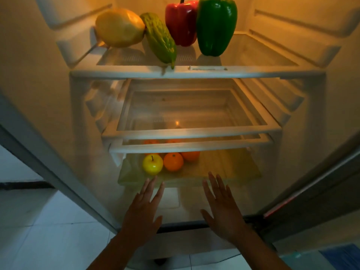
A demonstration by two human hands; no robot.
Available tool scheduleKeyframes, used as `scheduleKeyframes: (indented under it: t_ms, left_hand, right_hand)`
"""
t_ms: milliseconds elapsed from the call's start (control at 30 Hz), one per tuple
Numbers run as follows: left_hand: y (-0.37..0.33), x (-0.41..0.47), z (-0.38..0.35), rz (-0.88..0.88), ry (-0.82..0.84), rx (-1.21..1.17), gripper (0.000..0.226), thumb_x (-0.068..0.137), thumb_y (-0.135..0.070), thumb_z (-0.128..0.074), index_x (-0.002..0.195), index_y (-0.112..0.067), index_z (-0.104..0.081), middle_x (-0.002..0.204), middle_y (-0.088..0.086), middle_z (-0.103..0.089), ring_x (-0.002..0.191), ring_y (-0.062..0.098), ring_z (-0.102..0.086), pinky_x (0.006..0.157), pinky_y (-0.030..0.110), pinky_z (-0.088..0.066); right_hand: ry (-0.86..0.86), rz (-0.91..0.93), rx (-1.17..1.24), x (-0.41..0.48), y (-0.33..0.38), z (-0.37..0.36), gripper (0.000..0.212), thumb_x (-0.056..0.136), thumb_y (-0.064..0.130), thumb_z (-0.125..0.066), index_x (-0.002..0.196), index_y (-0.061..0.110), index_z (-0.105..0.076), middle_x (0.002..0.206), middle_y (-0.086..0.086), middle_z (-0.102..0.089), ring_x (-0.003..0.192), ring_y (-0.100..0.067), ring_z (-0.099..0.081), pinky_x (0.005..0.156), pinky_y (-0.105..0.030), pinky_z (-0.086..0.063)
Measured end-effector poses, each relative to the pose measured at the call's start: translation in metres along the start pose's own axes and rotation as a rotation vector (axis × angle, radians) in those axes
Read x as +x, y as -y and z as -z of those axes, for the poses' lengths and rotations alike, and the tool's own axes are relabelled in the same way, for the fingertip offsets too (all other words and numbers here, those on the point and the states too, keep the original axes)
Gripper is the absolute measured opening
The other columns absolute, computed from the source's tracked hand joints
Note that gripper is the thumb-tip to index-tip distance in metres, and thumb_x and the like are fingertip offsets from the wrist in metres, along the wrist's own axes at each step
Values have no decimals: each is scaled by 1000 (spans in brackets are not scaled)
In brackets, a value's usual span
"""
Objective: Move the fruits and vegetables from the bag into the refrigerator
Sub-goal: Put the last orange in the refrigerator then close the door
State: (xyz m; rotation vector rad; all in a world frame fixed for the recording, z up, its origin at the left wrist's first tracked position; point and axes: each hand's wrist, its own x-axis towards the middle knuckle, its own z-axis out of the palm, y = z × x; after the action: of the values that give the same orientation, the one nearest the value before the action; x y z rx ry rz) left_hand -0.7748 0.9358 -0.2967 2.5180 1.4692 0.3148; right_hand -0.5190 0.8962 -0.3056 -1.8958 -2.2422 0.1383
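The refrigerator stands open before me. On its top glass shelf (253, 53) lie a large yellow lemon-shaped fruit (119, 27), a bumpy green bitter gourd (159, 38), a red bell pepper (181, 22) and a green bell pepper (216, 26). In the clear bottom drawer (224, 168) sit a yellow apple (152, 164) and two oranges (173, 161). My left hand (144, 209) and my right hand (222, 207) reach toward the drawer's front edge with straight fingers, palms down, holding nothing. Fingertips are at or just short of the drawer front. The bag is out of view.
Two bare glass shelves (191, 131) sit between the top shelf and the drawer. The refrigerator door (311, 201) stands open at the right. A white tiled floor (39, 230) lies at the lower left, and a blue object (341, 256) shows at the bottom right corner.
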Motion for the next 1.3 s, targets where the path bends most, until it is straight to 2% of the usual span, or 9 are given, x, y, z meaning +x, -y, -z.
scheduleKeyframes:
  t_ms: [100, 200, 300, 467, 800, 1067, 1167, 1233, 1300]
  left_hand:
    - [3, -1, 2, -2, -40, 22, 104, 65, -31, -69, 147, -29, -5, 154, 2, -22, 139, 18, -12, 100, 46, -33]
    - [8, 2, 6, 47, -106, 37, 89, 63, -32, -61, 143, -22, -24, 148, 2, -36, 134, 18, -20, 96, 47, -31]
    - [12, 7, 6, 63, -130, 83, 86, 58, -33, -62, 138, -18, -34, 139, 5, -48, 129, 20, -28, 91, 48, -41]
    - [14, 9, -1, 44, -95, 57, 100, 51, -25, -79, 140, -17, -32, 140, 6, -43, 132, 23, -26, 96, 48, -37]
    - [24, 28, 0, 28, -56, 43, 105, 50, -27, -80, 142, -16, -29, 141, 6, -39, 132, 25, -25, 98, 49, -29]
    - [27, 34, 0, 14, -42, 48, 108, 50, -26, -80, 143, -16, -26, 142, 4, -32, 133, 26, -23, 100, 49, -26]
    - [28, 33, 4, 18, -12, 60, 109, 50, -29, -81, 143, -17, -27, 142, 4, -35, 132, 25, -23, 99, 48, -27]
    - [29, 33, 6, 33, 7, 47, 107, 56, -31, -79, 145, -20, -20, 146, 5, -34, 134, 22, -17, 102, 47, -23]
    - [28, 32, 11, 44, 9, -22, 98, 73, -31, -68, 147, -24, -3, 155, 1, -16, 139, 16, 0, 111, 46, -16]
  right_hand:
    - [-37, -54, 80, -4, 3, 1, 83, 88, 42, -44, 147, 31, 13, 155, 8, 22, 142, -16, 20, 113, -43, -4]
    - [-86, -114, 125, -8, 5, -1, 76, 89, 46, -36, 148, 25, 7, 157, 6, 16, 144, -16, 15, 112, -43, -4]
    - [-103, -133, 103, -8, 6, -5, 74, 91, 50, -32, 150, 20, 2, 158, 2, 12, 145, -19, 11, 111, -45, -8]
    - [-88, -131, 84, -5, 10, -10, 82, 89, 53, -35, 149, 15, 6, 158, -4, 15, 144, -24, 15, 112, -44, -10]
    - [-87, -133, 90, 16, 6, -7, 84, 89, 57, -35, 149, 15, 5, 158, -5, 10, 145, -26, 9, 105, -51, -37]
    - [-84, -125, 63, 25, 4, -8, 88, 87, 61, -34, 149, 13, 5, 158, -7, 13, 144, -26, 13, 102, -39, -38]
    - [-96, -125, 61, 24, 3, -7, 85, 88, 65, -26, 149, 15, 4, 158, -4, 14, 144, -23, 14, 103, -38, -36]
    - [-109, -130, 83, 23, 2, -4, 83, 87, 68, -21, 149, 18, 3, 158, 0, 14, 144, -19, 14, 104, -37, -36]
    - [-126, -152, 135, 23, 4, 2, 84, 86, 70, -20, 150, 19, -1, 158, 3, 13, 144, -13, 13, 105, -34, -36]
